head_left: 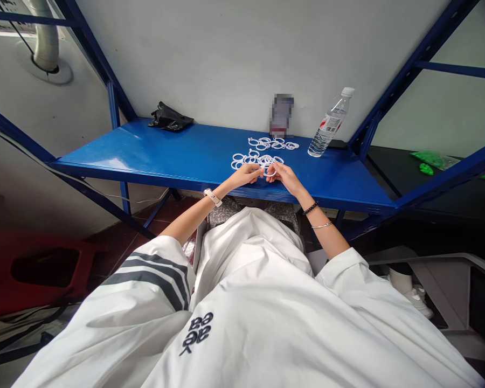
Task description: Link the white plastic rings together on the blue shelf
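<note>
Near the front edge of the blue table, my left hand (247, 175) and my right hand (283, 175) face each other with fingertips almost meeting. Between them they pinch a white ring (270, 174), which looks like a curtain ring with a small loop. My left fingers close on its left side and my right fingers on its right. Just beyond my hands lies a loose pile of similar white rings (252, 157). Farther back is a second group of white rings (263, 143). Fine details of the held ring are hidden by my fingers.
A water bottle (330, 125) stands at the table's (210, 141) right rear, with a dark flat object (338, 144) behind it. A blurred upright object (282, 115) leans on the wall. A black plastic bag (170, 117) lies at the left rear. Blue metal posts (113, 105) frame both sides.
</note>
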Available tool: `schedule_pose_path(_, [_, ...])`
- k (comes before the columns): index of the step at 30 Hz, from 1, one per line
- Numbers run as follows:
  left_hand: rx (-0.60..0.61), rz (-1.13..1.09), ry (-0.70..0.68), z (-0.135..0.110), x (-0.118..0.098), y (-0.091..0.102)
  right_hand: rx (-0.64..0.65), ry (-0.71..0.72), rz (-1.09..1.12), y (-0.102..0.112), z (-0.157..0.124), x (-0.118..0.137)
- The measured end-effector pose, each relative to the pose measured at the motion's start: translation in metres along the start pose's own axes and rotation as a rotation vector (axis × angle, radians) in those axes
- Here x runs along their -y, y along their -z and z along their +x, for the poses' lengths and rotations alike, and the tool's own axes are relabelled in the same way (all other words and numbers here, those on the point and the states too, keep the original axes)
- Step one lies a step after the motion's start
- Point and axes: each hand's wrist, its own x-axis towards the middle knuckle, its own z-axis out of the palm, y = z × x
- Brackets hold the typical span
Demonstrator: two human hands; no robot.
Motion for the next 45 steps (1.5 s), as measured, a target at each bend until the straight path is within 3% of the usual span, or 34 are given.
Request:
schedule_pose_path(20, [0.000,-0.023,0.055,-0.0022,-0.0068,-0.0005,-0.053,-0.011,-0.045,0.0032,0.0023,-0.0040])
schedule_pose_path(38, [-0.022,-0.047,0.050,-0.0004,-0.0055,-0.0021,-0.131,0.111,-0.174,0.0036,0.0022,-0.0052])
schedule_pose_path(45, [-0.027,-0.072,0.065,0.0002,-0.0041,-0.0016,-0.149,0.072,-0.177,0.0018,-0.0004,-0.0014])
